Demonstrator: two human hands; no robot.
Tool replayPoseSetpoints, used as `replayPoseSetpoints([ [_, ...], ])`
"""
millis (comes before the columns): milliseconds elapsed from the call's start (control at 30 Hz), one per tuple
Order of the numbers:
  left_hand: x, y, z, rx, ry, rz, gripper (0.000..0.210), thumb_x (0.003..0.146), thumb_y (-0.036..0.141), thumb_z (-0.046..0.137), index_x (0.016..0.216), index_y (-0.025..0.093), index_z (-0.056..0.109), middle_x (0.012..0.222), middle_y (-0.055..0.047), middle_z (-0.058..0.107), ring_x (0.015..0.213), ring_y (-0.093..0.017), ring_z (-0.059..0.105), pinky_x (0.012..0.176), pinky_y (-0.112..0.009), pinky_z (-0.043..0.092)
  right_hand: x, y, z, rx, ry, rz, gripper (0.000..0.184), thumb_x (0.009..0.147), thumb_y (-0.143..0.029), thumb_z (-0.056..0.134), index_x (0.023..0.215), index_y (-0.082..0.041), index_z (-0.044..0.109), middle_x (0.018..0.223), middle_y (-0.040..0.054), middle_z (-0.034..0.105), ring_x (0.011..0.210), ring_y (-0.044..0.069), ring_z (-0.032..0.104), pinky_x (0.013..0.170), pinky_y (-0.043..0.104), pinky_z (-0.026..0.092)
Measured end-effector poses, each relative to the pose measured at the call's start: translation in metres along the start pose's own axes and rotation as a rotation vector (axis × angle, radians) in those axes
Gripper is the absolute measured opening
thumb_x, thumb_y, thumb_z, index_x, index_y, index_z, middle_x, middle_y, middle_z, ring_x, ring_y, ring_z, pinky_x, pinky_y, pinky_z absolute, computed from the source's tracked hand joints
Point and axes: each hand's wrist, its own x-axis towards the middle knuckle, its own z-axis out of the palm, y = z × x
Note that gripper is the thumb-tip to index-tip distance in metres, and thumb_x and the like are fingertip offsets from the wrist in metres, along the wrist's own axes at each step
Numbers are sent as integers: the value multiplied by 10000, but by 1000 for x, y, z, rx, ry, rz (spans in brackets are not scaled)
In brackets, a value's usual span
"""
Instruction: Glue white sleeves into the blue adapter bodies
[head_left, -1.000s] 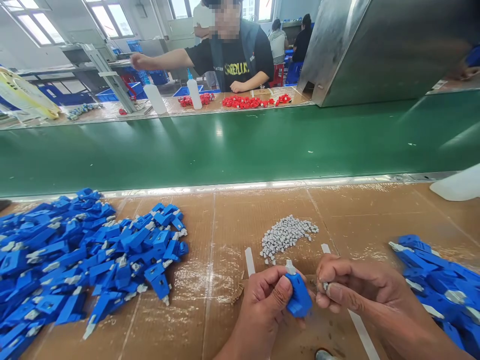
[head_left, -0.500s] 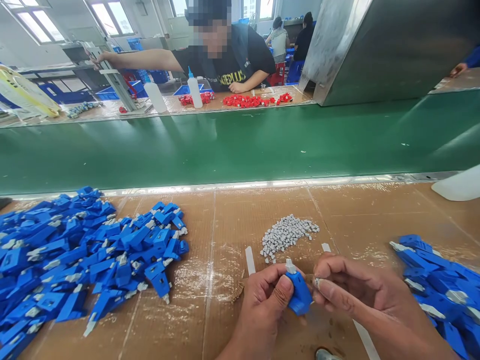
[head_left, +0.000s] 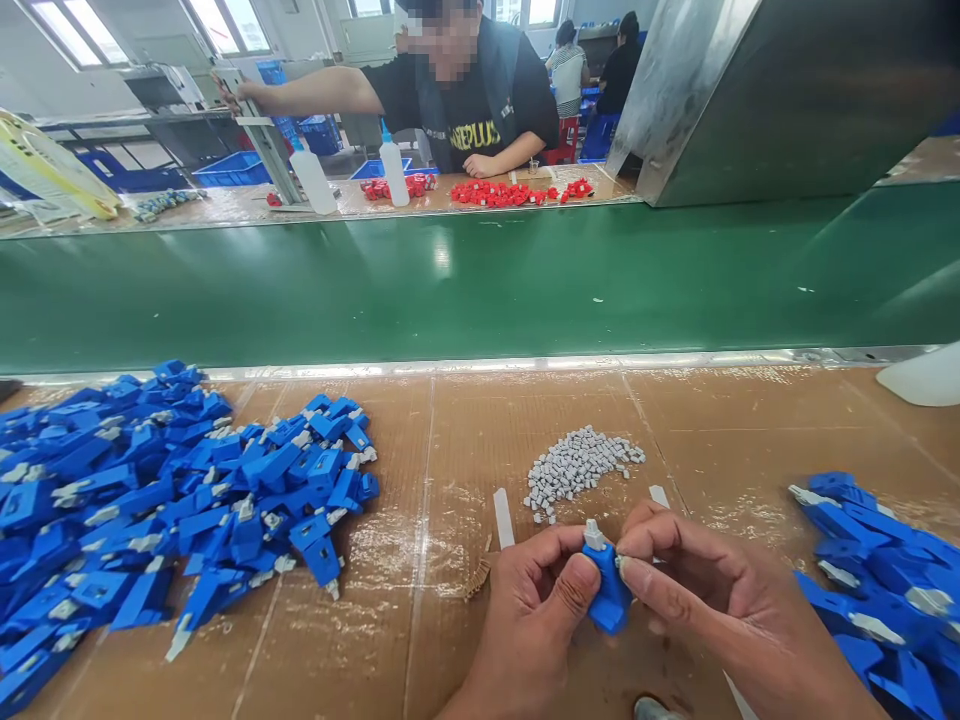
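Observation:
My left hand (head_left: 534, 610) is closed on a blue plastic part (head_left: 609, 603) with a light grey tip (head_left: 593, 535) pointing up. Its thumb presses the near face. At the part's right side, my right hand (head_left: 697, 590) pinches a small grey piece (head_left: 619, 562), mostly hidden between thumb and forefinger, against the blue plastic. Just beyond both hands lies a heap of small grey pieces (head_left: 581, 468) on the brown tabletop (head_left: 465, 450).
Blue parts with grey tips form a large pile (head_left: 187, 500) at left and another pile (head_left: 885, 580) at right. A green conveyor belt (head_left: 450, 285) runs across. Beyond it, a person (head_left: 480, 100) sits behind red parts (head_left: 502, 193) and squeeze bottles (head_left: 393, 170). A metal housing (head_left: 765, 110) stands at upper right.
My right hand has moved left, bringing the small piece from beside the blue part up against its side. The left hand keeps its hold. The view has shifted slightly.

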Motion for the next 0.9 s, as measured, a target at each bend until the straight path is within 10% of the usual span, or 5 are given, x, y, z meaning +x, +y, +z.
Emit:
replayPoseSetpoints([
  [400,-12,-4,-2,366,149,185,482,1042,636,691,1000,192,876,833,-61,622,761,-192,569,713,-315,451,-7,7,4,-25,46,-32,392,924,-640,857,785,-275,819,752,6,662,648,161,589,597,253,551],
  [900,-11,3,1,204,-53,131,528,1017,668,721,994,166,883,823,-34,587,761,-143,535,702,-267,403,0,8,-12,372,-140,204,468,689,-553,1082,960,-232,875,735,-47,548,561,53,474,415,96,463],
])
